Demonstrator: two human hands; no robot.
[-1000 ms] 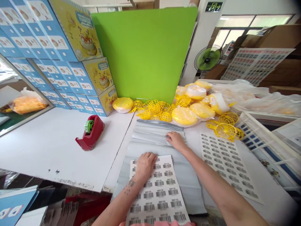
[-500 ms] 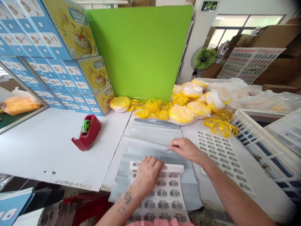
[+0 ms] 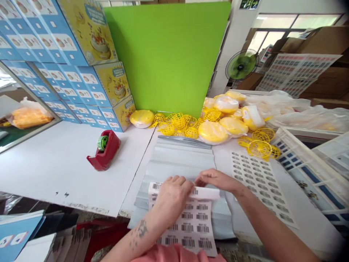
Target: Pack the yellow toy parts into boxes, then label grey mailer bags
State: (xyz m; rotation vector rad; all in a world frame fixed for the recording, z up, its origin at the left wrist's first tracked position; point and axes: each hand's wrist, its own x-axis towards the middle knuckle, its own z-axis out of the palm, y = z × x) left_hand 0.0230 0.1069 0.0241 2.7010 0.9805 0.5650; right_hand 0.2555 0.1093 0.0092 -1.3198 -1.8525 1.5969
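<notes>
A sheet of barcode labels (image 3: 188, 227) is curled over at its far edge and lies on a stack of grey plastic mailing bags (image 3: 182, 156). My left hand (image 3: 174, 191) is closed on that curled edge, its fingers bent over it. Close beside it, my right hand (image 3: 212, 179) has its fingers drawn together, the tips meeting the edge of the sheet near my left fingers. Whatever those right fingertips pinch is hidden. A second barcode label sheet (image 3: 263, 189) lies flat on the table, right of the bags.
A red tape dispenser (image 3: 106, 151) stands at left, before stacked blue and yellow boxes (image 3: 111, 85). Behind the bags are yellow plastic baskets (image 3: 177, 123), wrapped yellow bowls (image 3: 214, 131) and a green board (image 3: 169, 58). A white crate (image 3: 308, 174) borders the right side.
My right hand has left the lifted edge of the top bag and come down to the label sheet beside my left hand. That bag edge now lies flatter. The view has shifted slightly.
</notes>
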